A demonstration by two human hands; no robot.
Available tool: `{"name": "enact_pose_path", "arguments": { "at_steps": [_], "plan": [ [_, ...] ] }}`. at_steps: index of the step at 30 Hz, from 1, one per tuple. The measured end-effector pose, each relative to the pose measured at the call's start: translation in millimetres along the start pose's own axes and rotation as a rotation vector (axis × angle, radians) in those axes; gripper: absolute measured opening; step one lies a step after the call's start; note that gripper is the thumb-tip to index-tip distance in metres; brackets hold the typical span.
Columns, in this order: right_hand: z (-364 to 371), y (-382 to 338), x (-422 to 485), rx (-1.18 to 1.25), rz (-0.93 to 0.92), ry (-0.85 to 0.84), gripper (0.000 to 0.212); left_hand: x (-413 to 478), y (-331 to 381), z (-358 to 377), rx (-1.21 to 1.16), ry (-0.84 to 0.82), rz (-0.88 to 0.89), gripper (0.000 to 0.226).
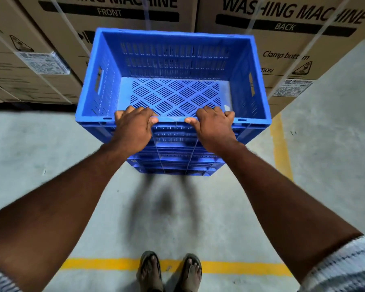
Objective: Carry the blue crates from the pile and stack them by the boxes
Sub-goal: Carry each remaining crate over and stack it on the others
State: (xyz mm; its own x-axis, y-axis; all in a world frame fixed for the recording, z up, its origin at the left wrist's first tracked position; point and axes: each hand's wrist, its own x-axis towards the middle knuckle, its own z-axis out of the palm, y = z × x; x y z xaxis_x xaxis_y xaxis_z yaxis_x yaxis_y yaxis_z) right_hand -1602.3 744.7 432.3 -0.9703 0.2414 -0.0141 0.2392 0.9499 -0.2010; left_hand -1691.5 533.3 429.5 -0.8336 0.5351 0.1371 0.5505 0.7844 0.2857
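An empty blue slotted crate [173, 57] sits on top of a stack of blue crates [173, 163] on the concrete floor, right in front of the cardboard washing-machine boxes [118, 15]. My left hand [133, 129] grips the crate's near rim, fingers curled over the edge. On the same rim, a little to the right, my right hand [213, 127] grips with its fingers hooked inside. The crate's base looks level with the stack below it.
More washing-machine boxes [291, 39] stand at the right and at the left [25, 60], wrapped in straps. A yellow floor line [105, 263] runs in front of my sandalled feet [170, 270], and another yellow line [281, 148] runs along the right.
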Motion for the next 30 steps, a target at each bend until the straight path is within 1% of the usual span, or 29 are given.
{"name": "enact_pose_path", "arguments": {
  "at_steps": [4, 9, 11, 14, 18, 20, 23, 26, 30],
  "plan": [
    [-3.4, -1.9, 2.6, 0.014, -0.002, -0.063, 0.055, -2.6, -4.8, -1.7, -0.016, 0.006, 0.000, 0.023],
    [-1.9, -12.1, -3.4, 0.068, 0.074, -0.052, 0.058, 6.7, -14.2, -5.8, -0.025, -0.069, 0.043, 0.027],
    [-2.4, -9.1, -5.2, 0.073, 0.045, -0.044, 0.056, 6.0, -12.1, -6.5, -0.011, -0.098, 0.030, 0.030],
    [-5.1, -1.3, -2.6, 0.034, 0.004, -0.083, 0.047, 0.4, -0.7, -4.7, 0.055, -0.136, -0.022, 0.037],
    [-9.1, 2.2, 2.9, 0.009, -0.016, -0.110, 0.045, -9.4, 6.0, -1.9, 0.092, -0.105, -0.033, 0.039],
    [-6.5, -1.7, 1.8, 0.023, -0.003, -0.093, 0.047, -8.4, 0.9, -3.6, 0.083, -0.124, -0.017, 0.039],
    [2.4, -8.5, -6.5, 0.055, 0.046, 0.003, 0.052, -1.9, -2.2, -5.0, 0.057, -0.161, -0.007, 0.039],
    [11.1, -13.0, -22.3, -0.005, 0.017, 0.093, 0.051, -1.0, -2.7, -6.0, 0.061, -0.172, -0.001, 0.037],
    [7.7, -14.9, -30.1, -0.024, 0.004, 0.060, 0.054, -1.4, -6.8, -7.9, 0.052, -0.201, 0.028, 0.031]
  ]
}}
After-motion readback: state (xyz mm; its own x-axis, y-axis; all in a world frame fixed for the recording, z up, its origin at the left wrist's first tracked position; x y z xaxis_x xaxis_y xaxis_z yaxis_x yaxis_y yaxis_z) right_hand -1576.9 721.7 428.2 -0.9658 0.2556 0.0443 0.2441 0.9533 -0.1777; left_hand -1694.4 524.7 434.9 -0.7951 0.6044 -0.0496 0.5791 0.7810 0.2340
